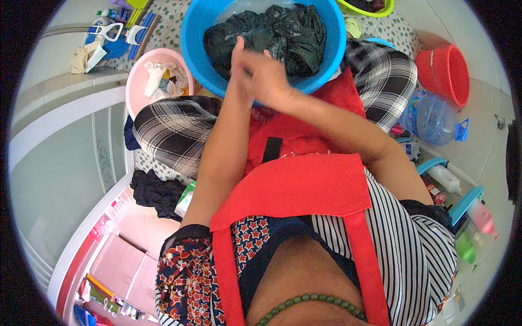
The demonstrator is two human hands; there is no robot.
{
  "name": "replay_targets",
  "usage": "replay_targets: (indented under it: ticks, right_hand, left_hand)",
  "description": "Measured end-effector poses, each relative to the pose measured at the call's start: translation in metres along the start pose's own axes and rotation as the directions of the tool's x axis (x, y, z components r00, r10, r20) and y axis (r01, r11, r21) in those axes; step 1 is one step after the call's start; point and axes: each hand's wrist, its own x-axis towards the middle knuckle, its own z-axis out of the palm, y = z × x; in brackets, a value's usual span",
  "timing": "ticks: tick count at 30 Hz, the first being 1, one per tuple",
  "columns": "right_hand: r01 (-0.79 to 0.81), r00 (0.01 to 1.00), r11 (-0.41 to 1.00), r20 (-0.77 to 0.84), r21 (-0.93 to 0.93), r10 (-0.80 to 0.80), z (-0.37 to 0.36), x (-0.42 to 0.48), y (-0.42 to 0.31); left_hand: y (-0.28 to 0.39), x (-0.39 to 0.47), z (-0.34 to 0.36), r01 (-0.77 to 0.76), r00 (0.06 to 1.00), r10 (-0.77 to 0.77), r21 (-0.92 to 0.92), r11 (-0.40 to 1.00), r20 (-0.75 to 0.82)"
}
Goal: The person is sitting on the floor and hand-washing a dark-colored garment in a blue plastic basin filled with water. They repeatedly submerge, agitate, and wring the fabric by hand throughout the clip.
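My left hand (pixel 240 71) and my right hand (pixel 271 79) are pressed together above the near rim of a blue plastic basin (pixel 336 49). The right hand is blurred and lies across the left one, and whether anything is between the palms is hidden. Dark wet cloth (pixel 299 38) fills much of the basin, with cloudy, soapy water (pixel 240 9) showing at its far side. A red apron (pixel 293 183) covers my front, and its lower part reaches the basin between my knees.
At left, a pink basin (pixel 132 85) holds light cloths; black cloth (pixel 155 195) lies near the doorway. At right are a red bucket (pixel 461 77), a large clear plastic bottle (pixel 434 118) and shelves with bottles (pixel 444 177). A lime-green basin (pixel 379 13) stands beyond.
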Motion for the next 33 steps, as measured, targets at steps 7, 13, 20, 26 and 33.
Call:
replay_targets:
  ticks: [7, 13, 20, 26, 33]
  right_hand:
    - [-0.461, 0.850, 0.886, -0.310, -0.046, 0.427, -0.018, 0.052, 0.079]
    - [0.109, 0.967, 0.965, 0.200, 0.240, -0.158, -0.074, 0.020, 0.040]
    - [-0.290, 0.956, 0.948, 0.072, 0.131, 0.283, -0.020, 0.023, 0.055]
    - [-0.193, 0.981, 0.980, 0.041, 0.036, 0.192, -0.047, 0.034, 0.067]
    - [0.306, 0.908, 0.930, 0.355, -0.202, -0.222, -0.039, -0.014, -0.027]
  left_hand:
    - [0.002, 0.012, 0.029, 0.032, 0.992, -0.045, 0.115, 0.993, 0.117]
    - [0.038, 0.015, 0.037, -0.234, 0.972, 0.234, 0.048, 0.971, 0.013]
    - [0.001, 0.005, 0.034, -0.028, 0.980, 0.032, -0.020, 0.999, 0.198]
    - [0.007, -0.011, 0.025, 0.288, 0.951, -0.308, -0.345, 0.893, -0.004]
    - [0.014, -0.007, 0.008, 0.076, 0.983, -0.073, -0.012, 0.997, 0.169]
